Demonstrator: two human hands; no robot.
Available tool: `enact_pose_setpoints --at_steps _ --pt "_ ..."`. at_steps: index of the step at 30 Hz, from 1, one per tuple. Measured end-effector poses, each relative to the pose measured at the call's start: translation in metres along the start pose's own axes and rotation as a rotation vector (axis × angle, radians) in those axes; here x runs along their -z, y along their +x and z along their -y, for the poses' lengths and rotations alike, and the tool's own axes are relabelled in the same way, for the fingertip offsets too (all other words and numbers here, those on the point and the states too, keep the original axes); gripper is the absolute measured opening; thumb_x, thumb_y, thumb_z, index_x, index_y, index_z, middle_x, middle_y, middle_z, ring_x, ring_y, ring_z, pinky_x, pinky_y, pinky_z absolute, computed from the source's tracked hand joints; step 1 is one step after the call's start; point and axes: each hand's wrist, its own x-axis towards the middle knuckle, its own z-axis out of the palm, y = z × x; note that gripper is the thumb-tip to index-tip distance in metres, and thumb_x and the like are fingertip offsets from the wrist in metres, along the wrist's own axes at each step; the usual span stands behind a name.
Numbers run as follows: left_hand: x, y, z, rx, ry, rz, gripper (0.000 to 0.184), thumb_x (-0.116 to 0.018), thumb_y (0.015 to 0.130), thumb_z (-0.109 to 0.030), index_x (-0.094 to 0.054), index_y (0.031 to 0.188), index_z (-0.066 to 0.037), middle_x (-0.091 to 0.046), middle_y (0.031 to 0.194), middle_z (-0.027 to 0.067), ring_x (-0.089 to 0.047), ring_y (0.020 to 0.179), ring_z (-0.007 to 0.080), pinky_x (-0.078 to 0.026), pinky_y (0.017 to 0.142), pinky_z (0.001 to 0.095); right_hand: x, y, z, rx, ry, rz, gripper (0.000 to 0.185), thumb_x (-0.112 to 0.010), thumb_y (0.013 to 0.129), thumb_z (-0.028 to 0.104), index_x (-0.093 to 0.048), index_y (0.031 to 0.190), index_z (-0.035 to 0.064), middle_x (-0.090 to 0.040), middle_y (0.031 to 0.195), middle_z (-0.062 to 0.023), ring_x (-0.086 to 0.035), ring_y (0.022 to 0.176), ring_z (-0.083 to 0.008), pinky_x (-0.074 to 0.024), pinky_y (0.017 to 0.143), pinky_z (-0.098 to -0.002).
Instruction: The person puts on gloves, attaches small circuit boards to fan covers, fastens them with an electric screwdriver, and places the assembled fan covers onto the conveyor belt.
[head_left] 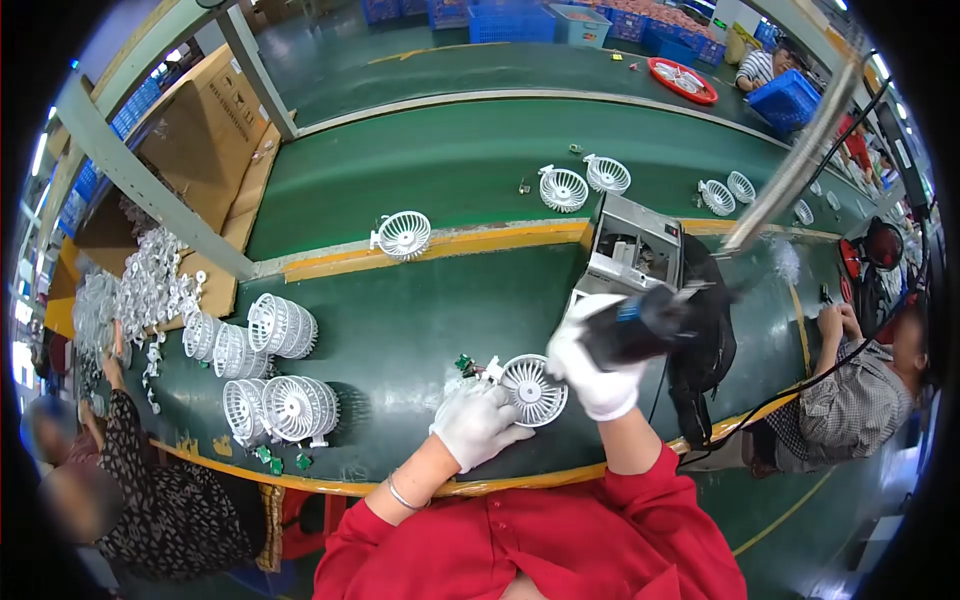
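On the green bench in front of me lies a white round fan cage (535, 390), its slatted face turned up. My left hand (476, 425), in a white glove, grips the cage's left edge near its stem; the glove partly hides the contact. A small green circuit board (465, 366) with wires sits by that stem. My right hand (604, 375), also gloved, is wrapped round a black power screwdriver (640, 327), blurred by motion, above and right of the cage. The screwdriver's tip cannot be made out.
Stacked fan cages (300, 405) stand at the left with small green boards (277, 464) beside them. A metal box-shaped device (630, 245) and black bag (705, 350) are at the right. Behind runs a conveyor belt (460, 150) carrying cages. Co-workers sit on both sides.
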Motion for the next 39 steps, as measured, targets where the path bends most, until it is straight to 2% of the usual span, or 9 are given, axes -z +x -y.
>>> enact_pose_setpoints --at_steps 2,4,7,9,19,23,35,37,39 --pt "0.001 -0.003 -0.010 0.032 -0.019 -0.030 0.026 -0.072 0.072 -0.036 -0.065 0.072 -0.011 -0.057 0.075 0.0073 -0.060 0.073 0.0264 -0.048 0.066 0.0393 0.011 0.006 0.011 0.158 -0.033 -0.152 0.035 -0.056 0.079 -0.011 -0.045 0.109 0.0022 -0.053 0.066 -0.0081 -0.051 0.047 -0.0167 -0.0455 0.046 -0.0302" --pt "0.003 -0.005 -0.015 0.046 -0.011 -0.030 0.025 -0.072 0.072 -0.036 -0.066 0.073 -0.012 -0.058 0.076 0.0064 -0.060 0.075 0.0254 -0.049 0.067 0.0393 0.023 0.018 0.026 0.128 0.070 -0.228 0.037 -0.060 0.076 -0.012 -0.047 0.108 0.0018 -0.054 0.080 -0.0071 -0.054 0.063 -0.0147 -0.0471 0.059 -0.0285" --pt "-0.006 -0.006 -0.011 0.095 0.074 0.091 0.024 -0.072 0.073 -0.036 -0.066 0.072 -0.013 -0.057 0.074 0.0060 -0.060 0.074 0.0246 -0.049 0.065 0.0393 0.045 0.033 0.017 0.281 -0.557 -0.378 0.031 -0.068 0.073 -0.009 -0.055 0.099 0.0023 -0.058 0.091 -0.0038 -0.057 0.076 -0.0093 -0.0481 0.072 -0.0258" --pt "-0.007 -0.007 -0.007 0.071 0.078 0.042 0.024 -0.072 0.072 -0.036 -0.066 0.070 -0.013 -0.056 0.072 0.0061 -0.059 0.072 0.0249 -0.047 0.063 0.0389 0.043 0.033 0.008 0.284 -0.424 -0.391 0.029 -0.069 0.073 -0.008 -0.055 0.096 0.0027 -0.059 0.084 -0.0022 -0.057 0.070 -0.0077 -0.0478 0.066 -0.0238" --pt "-0.006 -0.001 -0.006 0.047 0.067 0.034 0.028 -0.073 0.069 -0.037 -0.066 0.067 -0.010 -0.055 0.070 0.0073 -0.057 0.070 0.0259 -0.044 0.063 0.0389 -0.019 -0.010 0.025 0.165 -0.183 -0.081 0.037 -0.049 0.077 -0.016 -0.043 0.108 0.0042 -0.049 0.064 -0.0068 -0.048 0.044 -0.0154 -0.0456 0.045 -0.0312" --pt "-0.005 0.004 -0.006 -0.014 0.051 -0.023 0.028 -0.073 0.070 -0.037 -0.066 0.068 -0.010 -0.055 0.071 0.0074 -0.057 0.070 0.0261 -0.044 0.063 0.0387 -0.029 -0.024 0.005 -0.096 -0.107 -0.062 0.038 -0.069 0.071 -0.011 -0.052 0.103 0.0018 -0.058 0.080 -0.0015 -0.057 0.068 -0.0063 -0.0489 0.064 -0.0245" --pt "-0.014 0.000 0.001 -0.003 -0.014 -0.109 0.029 -0.072 0.071 -0.038 -0.066 0.072 -0.010 -0.057 0.075 0.0085 -0.058 0.071 0.0267 -0.045 0.062 0.0391 -0.027 -0.023 0.001 0.007 -0.252 0.166 0.027 -0.073 0.067 -0.002 -0.059 0.088 0.0049 -0.060 0.084 -0.0031 -0.058 0.075 -0.0108 -0.0488 0.069 -0.0269" --pt "-0.001 0.001 -0.006 -0.030 0.029 -0.052 0.028 -0.074 0.070 -0.036 -0.065 0.071 -0.009 -0.057 0.073 0.0080 -0.057 0.068 0.0268 -0.045 0.060 0.0390 -0.018 -0.010 0.015 0.213 -0.596 0.426 0.032 -0.065 0.070 -0.004 -0.051 0.098 0.0054 -0.056 0.071 -0.0054 -0.057 0.064 -0.0174 -0.0484 0.060 -0.0299" --pt "0.008 0.004 -0.005 -0.077 0.017 -0.071 0.026 -0.075 0.068 -0.033 -0.064 0.070 -0.009 -0.058 0.071 0.0071 -0.057 0.065 0.0269 -0.045 0.058 0.0388 -0.007 -0.012 0.022 0.252 -0.359 0.252 0.032 -0.060 0.072 -0.006 -0.047 0.100 0.0053 -0.054 0.066 -0.0068 -0.054 0.056 -0.0182 -0.0470 0.053 -0.0314"
